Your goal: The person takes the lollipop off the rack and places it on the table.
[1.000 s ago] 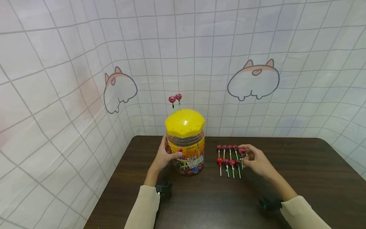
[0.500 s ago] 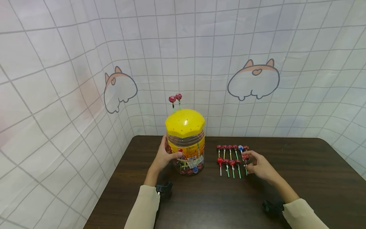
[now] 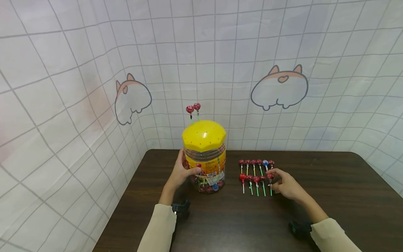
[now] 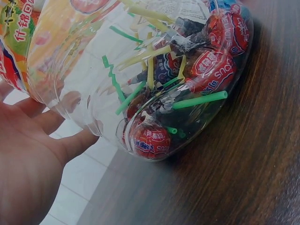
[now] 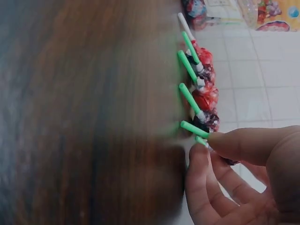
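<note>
My left hand [image 3: 182, 172] grips the side of a clear plastic candy jar [image 3: 206, 164] with a yellow lid [image 3: 204, 135]. Its thumb lies across the front of the label. Inside the jar, wrapped lollipops [image 4: 208, 70] show through the wall in the left wrist view. On the table to the jar's right, lollipops lie in two rows, the back row [image 3: 253, 163] and the front row [image 3: 256, 180]. At the right end of the front row, my right hand [image 3: 284, 183] pinches a dark red lollipop [image 3: 270, 177] with a green stick; thumb and fingertips partly cover it.
Two red lollipops [image 3: 193, 107] stand upright from the back left of the lid. The dark wooden table [image 3: 239, 224] reaches back to a white grid-patterned cloth [image 3: 226, 70] behind and at the left. One lollipop [image 3: 265, 163] in the back row is blue.
My right hand has shifted slightly right and down, bringing its lollipop from near the back row to the front row's right end. The left hand keeps its hold on the jar.
</note>
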The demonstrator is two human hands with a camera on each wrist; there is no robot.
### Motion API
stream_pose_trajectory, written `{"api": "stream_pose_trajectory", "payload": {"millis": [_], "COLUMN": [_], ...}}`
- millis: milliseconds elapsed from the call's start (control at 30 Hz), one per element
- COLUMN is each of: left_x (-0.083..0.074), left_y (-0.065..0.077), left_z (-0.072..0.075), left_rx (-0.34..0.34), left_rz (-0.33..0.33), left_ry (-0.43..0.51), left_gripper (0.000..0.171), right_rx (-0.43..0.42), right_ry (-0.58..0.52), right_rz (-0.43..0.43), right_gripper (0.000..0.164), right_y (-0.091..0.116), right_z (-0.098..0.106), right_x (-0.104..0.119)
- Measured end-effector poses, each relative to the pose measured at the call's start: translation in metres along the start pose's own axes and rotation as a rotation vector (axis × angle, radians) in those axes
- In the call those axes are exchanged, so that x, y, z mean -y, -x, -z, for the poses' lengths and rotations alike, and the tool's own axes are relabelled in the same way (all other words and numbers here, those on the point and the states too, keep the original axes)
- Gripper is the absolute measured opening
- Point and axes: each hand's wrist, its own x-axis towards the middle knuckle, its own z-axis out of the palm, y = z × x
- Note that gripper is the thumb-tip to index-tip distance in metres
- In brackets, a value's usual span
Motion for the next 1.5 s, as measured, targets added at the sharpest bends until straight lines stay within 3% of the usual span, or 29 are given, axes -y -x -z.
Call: {"api": "stream_pose_trajectory", "payload": {"millis": [400,767,1500], "left_x": [-0.0002,0.0014,-0.0008], "left_y": [-0.0003,0.0006,0.0014], "left_z": [-0.0002,0.0006,-0.0004], "left_rx": [0.001,0.003,0.012], "left_rz": [0.0,-0.004,-0.014], "left_ry": [-0.014,-0.018,-0.002], "left_gripper": [0.087,0.091,0.089], "right_rx": [-0.024,-0.027,-0.044], "right_ry": [0.12,0.152,0.182], "right_rz": [-0.012,0.013,-0.044], "right_gripper": [0.053,0.052,0.045], "right_y": [0.003,0.0032,0.0024], "right_z": [0.0027,0.0039,0.005], "right_x": [-0.0027,-0.0015,-0.0015]}}
